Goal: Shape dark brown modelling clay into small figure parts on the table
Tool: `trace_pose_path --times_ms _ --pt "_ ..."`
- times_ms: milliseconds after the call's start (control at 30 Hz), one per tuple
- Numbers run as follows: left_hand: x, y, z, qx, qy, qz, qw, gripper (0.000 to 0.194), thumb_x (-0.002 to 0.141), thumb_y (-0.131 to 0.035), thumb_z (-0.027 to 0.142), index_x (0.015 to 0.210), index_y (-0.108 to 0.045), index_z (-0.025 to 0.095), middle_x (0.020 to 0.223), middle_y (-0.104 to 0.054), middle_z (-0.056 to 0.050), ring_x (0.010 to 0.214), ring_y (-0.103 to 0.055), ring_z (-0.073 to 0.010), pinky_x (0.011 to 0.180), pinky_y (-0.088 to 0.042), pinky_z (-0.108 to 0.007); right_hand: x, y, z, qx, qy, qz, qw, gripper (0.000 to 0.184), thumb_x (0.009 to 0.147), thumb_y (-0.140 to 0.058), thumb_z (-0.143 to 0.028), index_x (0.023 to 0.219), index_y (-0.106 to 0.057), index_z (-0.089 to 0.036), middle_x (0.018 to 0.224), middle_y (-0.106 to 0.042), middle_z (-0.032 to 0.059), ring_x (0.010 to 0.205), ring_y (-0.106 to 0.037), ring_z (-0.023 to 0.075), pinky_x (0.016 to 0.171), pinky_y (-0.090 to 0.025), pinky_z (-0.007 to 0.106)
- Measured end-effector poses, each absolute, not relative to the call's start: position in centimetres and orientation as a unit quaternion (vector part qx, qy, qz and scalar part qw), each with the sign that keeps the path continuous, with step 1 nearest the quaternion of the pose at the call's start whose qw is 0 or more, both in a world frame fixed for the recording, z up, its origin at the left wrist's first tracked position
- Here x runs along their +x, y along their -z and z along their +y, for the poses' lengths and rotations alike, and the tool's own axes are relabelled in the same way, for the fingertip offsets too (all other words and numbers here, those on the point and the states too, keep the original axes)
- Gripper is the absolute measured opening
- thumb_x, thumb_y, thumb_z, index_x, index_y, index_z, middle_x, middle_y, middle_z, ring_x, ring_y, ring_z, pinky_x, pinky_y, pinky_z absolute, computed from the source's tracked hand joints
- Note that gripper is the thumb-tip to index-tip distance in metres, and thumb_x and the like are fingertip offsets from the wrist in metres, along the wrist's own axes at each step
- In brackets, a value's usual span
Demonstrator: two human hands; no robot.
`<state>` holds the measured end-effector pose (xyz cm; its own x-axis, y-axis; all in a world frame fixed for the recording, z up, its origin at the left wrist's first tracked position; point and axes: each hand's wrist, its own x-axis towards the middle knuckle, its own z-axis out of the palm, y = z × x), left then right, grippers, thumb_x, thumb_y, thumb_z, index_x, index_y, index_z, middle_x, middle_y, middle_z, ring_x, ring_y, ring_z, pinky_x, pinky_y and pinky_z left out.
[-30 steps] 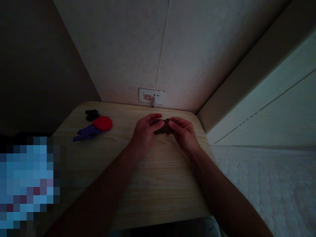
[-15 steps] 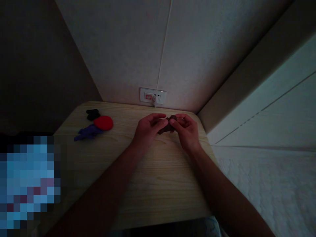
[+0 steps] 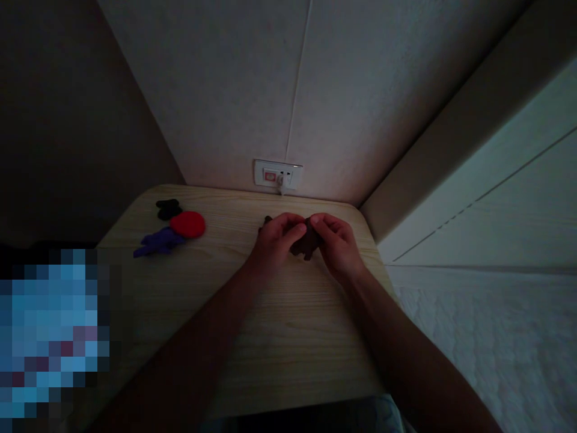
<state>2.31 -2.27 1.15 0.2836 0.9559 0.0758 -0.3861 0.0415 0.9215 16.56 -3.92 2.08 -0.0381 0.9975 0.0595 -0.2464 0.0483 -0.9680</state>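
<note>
Between my two hands is a dark brown piece of what looks like modelling clay (image 3: 308, 240), irregular in outline with ragged lower edges. My left hand (image 3: 276, 237) pinches it from the left with thumb and fingertips. On the other side my right hand (image 3: 336, 243) grips its upper right edge, thumb on top. A bit of the same dark brown colour shows past the far side of my left hand; whether it joins the main piece is hidden. Both hands are just above the wooden tabletop (image 3: 270, 337).
At the table's left lie a flat red disc (image 3: 187, 224), a purple uneven piece (image 3: 160, 242) and a small black piece (image 3: 169, 209). A wall socket (image 3: 278, 174) with a plug is behind the table. A pale panel (image 3: 487, 198) stands to the right.
The brown piece has turned and now shows a broader face, hanging lower between my hands. Part of it or another brown bit now shows beyond my left hand.
</note>
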Motion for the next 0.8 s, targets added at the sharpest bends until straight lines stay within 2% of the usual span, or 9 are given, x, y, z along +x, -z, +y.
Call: trace_pose_path --times_ms 100,267,367,567,667,733,800 --pt "2.3 -1.2 -2.2 0.471 -0.525 0.320 0.633 0.037 0.073 -0.089 0.042 0.094 -0.071 0.017 0.076 -0.072 -0.002 0.059 -0.061 -0.0130 0.056 -0.046 -0.027 16.5 -1.8 -3.8 -0.431 -0.535 -0.462 0.561 0.040 0.080 -0.084 -0.057 0.082 -0.069 -0.020 0.055 -0.065 -0.0031 0.044 -0.058 0.0134 0.042 -0.050 0.026" --pt "2.0 -0.8 -1.7 0.422 -0.565 0.340 0.622 0.032 0.074 -0.087 0.040 0.090 -0.074 0.016 0.073 -0.072 -0.002 0.059 -0.063 -0.0134 0.056 -0.048 -0.027 16.6 -1.1 -3.2 -0.419 -0.512 -0.442 0.606 0.050 0.066 -0.096 -0.046 0.104 -0.074 -0.023 0.080 -0.078 -0.0018 0.067 -0.070 0.0137 0.067 -0.060 0.028" --pt "1.9 -0.8 -1.6 0.392 -0.559 0.336 0.649 0.035 0.070 -0.089 0.043 0.088 -0.075 0.015 0.070 -0.071 -0.002 0.057 -0.061 -0.0132 0.052 -0.046 -0.026 16.8 -0.9 -3.0 -0.407 -0.528 -0.435 0.605 0.040 0.062 -0.099 -0.039 0.093 -0.079 -0.023 0.087 -0.081 0.0001 0.076 -0.074 0.0150 0.076 -0.062 0.030" --pt "2.1 -1.4 -2.0 0.335 -0.523 0.284 0.731 0.038 0.066 -0.093 0.044 0.074 -0.073 0.013 0.068 -0.067 -0.003 0.058 -0.059 -0.0119 0.053 -0.047 -0.024 16.9 -1.3 -3.4 -0.378 -0.595 -0.399 0.586 0.031 0.067 -0.097 -0.042 0.082 -0.080 -0.021 0.073 -0.077 0.0007 0.061 -0.067 0.0126 0.057 -0.057 0.025" --pt "2.4 -1.4 -2.1 0.309 -0.536 0.276 0.736 0.034 0.066 -0.094 0.038 0.071 -0.071 0.013 0.069 -0.068 -0.003 0.062 -0.060 -0.0121 0.059 -0.050 -0.024 16.8 -1.1 -3.4 -0.403 -0.544 -0.424 0.602 0.031 0.074 -0.092 -0.048 0.080 -0.077 -0.021 0.069 -0.072 -0.0007 0.056 -0.062 0.0112 0.052 -0.054 0.024" --pt "2.4 -1.4 -2.0 0.298 -0.552 0.280 0.727 0.034 0.066 -0.094 0.038 0.077 -0.073 0.013 0.075 -0.072 -0.005 0.066 -0.064 -0.0137 0.063 -0.052 -0.026 16.8 -1.0 -3.4 -0.433 -0.465 -0.461 0.620 0.031 0.079 -0.088 -0.049 0.092 -0.078 -0.022 0.079 -0.073 0.0006 0.061 -0.065 0.0117 0.055 -0.056 0.025" --pt "2.4 -1.4 -1.9 0.294 -0.573 0.287 0.709 0.038 0.066 -0.093 0.041 0.084 -0.074 0.014 0.082 -0.074 -0.006 0.069 -0.066 -0.0149 0.065 -0.054 -0.027 16.9 -1.0 -3.5 -0.451 -0.392 -0.508 0.620 0.041 0.081 -0.086 -0.046 0.115 -0.075 -0.027 0.101 -0.075 0.0035 0.071 -0.069 0.0134 0.061 -0.060 0.026"
